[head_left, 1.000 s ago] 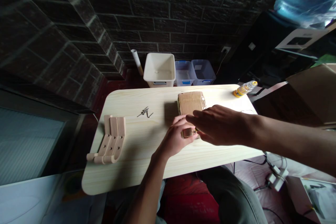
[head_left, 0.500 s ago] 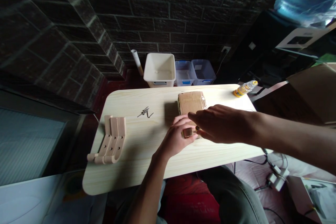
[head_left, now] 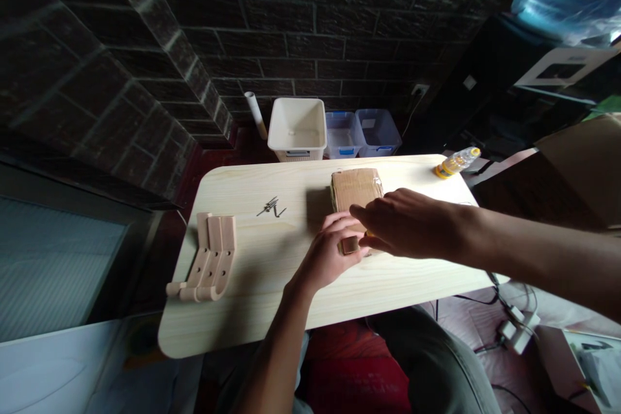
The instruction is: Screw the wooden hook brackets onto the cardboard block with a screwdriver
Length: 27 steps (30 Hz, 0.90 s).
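On a cardboard block (head_left: 356, 186) wrapped in clear tape, my left hand (head_left: 330, 246) is closed around a small wooden piece (head_left: 350, 245). Only the squared end of that piece shows between the thumb and fingers. My right hand (head_left: 395, 223) is closed just above and to the right of it, over the block. A bit of yellow shows under its fingers; the rest of what it grips is hidden. Several dark screws (head_left: 272, 207) lie loose to the left. Curved wooden hooks (head_left: 216, 259) with drilled holes lie side by side at the table's left end.
A clear bottle-shaped container with yellow ends (head_left: 457, 163) stands at the back right corner of the pale wooden table (head_left: 272, 297). Beyond the far edge are a cream bin (head_left: 297, 126) and two clear plastic boxes (head_left: 343, 134). Cables and a power strip (head_left: 519, 330) lie at lower right.
My right hand has shifted slightly up and turned a little over the wooden piece. My left hand keeps its hold. The whole view has moved slightly.
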Tool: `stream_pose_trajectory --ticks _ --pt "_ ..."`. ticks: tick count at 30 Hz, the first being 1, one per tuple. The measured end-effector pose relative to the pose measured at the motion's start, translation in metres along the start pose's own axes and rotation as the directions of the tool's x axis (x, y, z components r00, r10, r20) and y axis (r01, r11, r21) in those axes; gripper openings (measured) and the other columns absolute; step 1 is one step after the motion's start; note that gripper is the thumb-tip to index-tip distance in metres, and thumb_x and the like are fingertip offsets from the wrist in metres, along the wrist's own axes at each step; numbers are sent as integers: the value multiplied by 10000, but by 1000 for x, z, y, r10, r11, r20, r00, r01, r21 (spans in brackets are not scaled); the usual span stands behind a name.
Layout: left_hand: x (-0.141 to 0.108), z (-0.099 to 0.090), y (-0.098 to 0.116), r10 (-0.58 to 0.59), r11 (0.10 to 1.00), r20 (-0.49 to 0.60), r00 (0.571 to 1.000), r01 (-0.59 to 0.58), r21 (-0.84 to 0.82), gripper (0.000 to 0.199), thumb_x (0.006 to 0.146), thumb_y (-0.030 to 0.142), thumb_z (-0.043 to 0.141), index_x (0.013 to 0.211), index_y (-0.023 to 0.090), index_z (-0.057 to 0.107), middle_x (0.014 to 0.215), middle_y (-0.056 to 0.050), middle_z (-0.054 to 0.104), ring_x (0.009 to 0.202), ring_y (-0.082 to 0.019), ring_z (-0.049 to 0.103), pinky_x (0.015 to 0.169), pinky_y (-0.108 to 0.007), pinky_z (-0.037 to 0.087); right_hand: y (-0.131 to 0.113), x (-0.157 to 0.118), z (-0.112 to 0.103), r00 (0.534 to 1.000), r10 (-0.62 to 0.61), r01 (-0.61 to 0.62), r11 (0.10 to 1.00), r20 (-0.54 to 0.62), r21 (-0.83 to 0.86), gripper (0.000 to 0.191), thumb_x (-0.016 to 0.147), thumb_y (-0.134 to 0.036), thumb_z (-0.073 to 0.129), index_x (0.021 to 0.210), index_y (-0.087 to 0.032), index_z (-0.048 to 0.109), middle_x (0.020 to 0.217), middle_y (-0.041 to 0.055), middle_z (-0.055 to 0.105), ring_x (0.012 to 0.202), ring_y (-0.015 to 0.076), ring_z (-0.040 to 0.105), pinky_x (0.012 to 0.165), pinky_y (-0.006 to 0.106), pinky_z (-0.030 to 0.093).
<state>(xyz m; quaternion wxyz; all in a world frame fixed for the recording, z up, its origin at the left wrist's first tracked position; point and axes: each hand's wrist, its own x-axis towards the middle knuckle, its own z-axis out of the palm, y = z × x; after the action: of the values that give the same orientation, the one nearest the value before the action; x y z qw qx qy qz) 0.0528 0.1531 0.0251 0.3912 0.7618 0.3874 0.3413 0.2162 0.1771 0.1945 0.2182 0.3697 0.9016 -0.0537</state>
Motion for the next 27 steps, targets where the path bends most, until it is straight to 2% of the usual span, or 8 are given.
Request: stream_pose_trajectory --ticks 3,9,14,16,19,22,25,27 --pt "0 -1 0 -8 1000 2 1000 8 -1 101 856 217 808 953 227 780 1237 -75 753 1379 -308 523 1144 -504 497 1 -2 3 1000 -17 17 999 5 52 475 959 -175 676 1411 -95 556 1163 165 769 991 293 774 697 335 496" --pt "-1 1 -3 0 1000 -7 1000 0 5 179 858 241 819 1032 230 779 1266 -84 749 1392 -315 524 1142 -502 500 2 -2 -7 991 -109 102 991 79 83 296 896 8 630 1167 -107 661 1017 123 784 891 245 771 648 310 441" --pt "-1 1 -4 -1 1000 -6 1000 1 15 155 844 226 828 992 227 785 1273 -94 742 1392 -317 527 1138 -504 504 1 0 -8 991 -111 110 994 70 14 200 928 10 578 1072 -98 667 914 108 771 803 220 756 592 306 391" --pt "-1 1 -3 5 1000 3 1000 -5 11 152 849 221 822 996 227 780 1255 -89 751 1391 -315 524 1145 -507 498 1 -1 -5 992 -117 117 993 54 -6 214 948 13 550 1101 -87 660 935 119 769 796 217 751 596 306 401" --pt "0 0 -2 18 1000 2 1000 -18 3 159 854 206 812 1005 226 770 1284 -87 740 1393 -314 522 1146 -517 494 0 -4 0 996 -86 86 996 36 13 238 960 -23 575 1183 -79 639 1022 139 764 894 248 757 671 321 468" --pt "1 -1 -1 30 1000 -6 1000 -30 6 170 851 175 798 1008 228 760 1347 -84 710 1395 -307 521 1149 -512 494 -2 -8 7 999 -11 14 997 -43 77 268 997 -137 588 1258 -77 603 1078 146 737 933 262 740 726 347 512" --pt "1 -1 -3 38 999 10 999 -39 25 208 850 150 782 1039 232 754 1362 -81 703 1392 -301 524 1159 -493 486 -5 -10 18 980 -32 55 992 -196 112 168 1011 -153 521 1137 -100 619 1161 168 668 1001 263 685 771 362 529" --pt "1 0 -4 32 999 19 999 -32 37 194 850 157 781 1025 235 751 1359 -76 707 1395 -304 519 1162 -483 485 -8 -12 27 956 0 71 970 -293 232 134 1010 -142 476 1076 -136 592 1150 151 630 999 244 644 783 354 531"
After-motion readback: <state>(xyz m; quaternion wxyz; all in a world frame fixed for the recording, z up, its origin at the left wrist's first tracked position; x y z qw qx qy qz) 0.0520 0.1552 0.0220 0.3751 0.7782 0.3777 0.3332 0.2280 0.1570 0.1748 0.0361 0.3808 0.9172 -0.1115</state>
